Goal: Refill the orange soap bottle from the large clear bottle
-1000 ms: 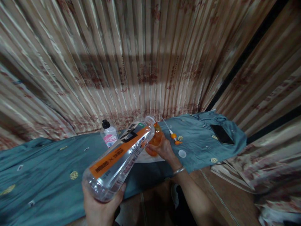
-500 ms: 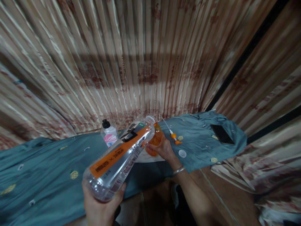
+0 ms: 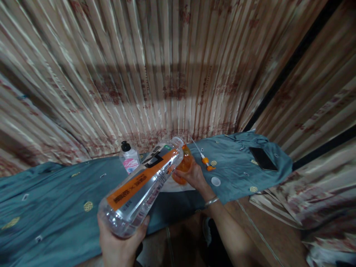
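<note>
Hardly anything had moved since the earlier frame; the large clear bottle (image 3: 139,191), banded in orange, kept practically the same slant. Its base sat in the left hand (image 3: 122,243), fingers curled around it, while its neck pointed far and right, its mouth by the top of the orange bottle (image 3: 187,160); whether the two touched could not be told. Closed around the orange bottle was the right hand (image 3: 193,176).

Wrinkled teal cloth (image 3: 61,202) with yellow motifs covered the long bench (image 3: 236,178), and a whitish patch (image 3: 166,188) showed beneath the orange bottle. Left of it stood a black-capped bottle (image 3: 129,160); to the right lay a pump head (image 3: 205,161), a round white cap (image 3: 215,181) and, farther right, a dark phone (image 3: 263,158). Pleated beige curtains (image 3: 175,55), printed reddish, hung behind, with a dark pole (image 3: 289,68) slanting at right. Brown floor (image 3: 250,230) showed on the near side.
</note>
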`<state>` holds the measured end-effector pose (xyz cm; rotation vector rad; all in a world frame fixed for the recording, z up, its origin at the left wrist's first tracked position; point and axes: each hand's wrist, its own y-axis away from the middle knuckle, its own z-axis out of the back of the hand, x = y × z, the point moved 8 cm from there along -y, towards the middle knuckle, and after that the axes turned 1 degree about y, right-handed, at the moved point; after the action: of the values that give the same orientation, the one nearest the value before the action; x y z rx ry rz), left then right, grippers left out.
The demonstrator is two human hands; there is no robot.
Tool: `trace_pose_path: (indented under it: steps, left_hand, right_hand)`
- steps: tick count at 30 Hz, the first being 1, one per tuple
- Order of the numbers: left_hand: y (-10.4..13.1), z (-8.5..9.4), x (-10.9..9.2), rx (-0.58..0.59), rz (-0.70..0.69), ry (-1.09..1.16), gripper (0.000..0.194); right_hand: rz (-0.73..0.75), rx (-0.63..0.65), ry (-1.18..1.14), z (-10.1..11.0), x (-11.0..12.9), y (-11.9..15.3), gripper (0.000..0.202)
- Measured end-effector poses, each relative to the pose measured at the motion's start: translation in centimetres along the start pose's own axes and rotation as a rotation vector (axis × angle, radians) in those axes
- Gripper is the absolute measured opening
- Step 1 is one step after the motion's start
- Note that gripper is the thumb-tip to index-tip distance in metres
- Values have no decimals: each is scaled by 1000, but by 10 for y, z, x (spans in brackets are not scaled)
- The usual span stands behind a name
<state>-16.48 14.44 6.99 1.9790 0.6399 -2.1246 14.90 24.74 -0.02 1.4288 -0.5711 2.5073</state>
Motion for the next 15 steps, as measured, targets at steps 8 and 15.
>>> trace_pose_path:
  steps: [8, 15]
  left_hand:
    - [1, 0, 3, -10, 42, 42, 87]
    - [0, -2, -1, 6, 15, 26, 84]
  right_hand:
    - [-2, 12, -5, 1, 0, 0, 71]
    - [-9, 16, 3, 1, 1, 1, 72]
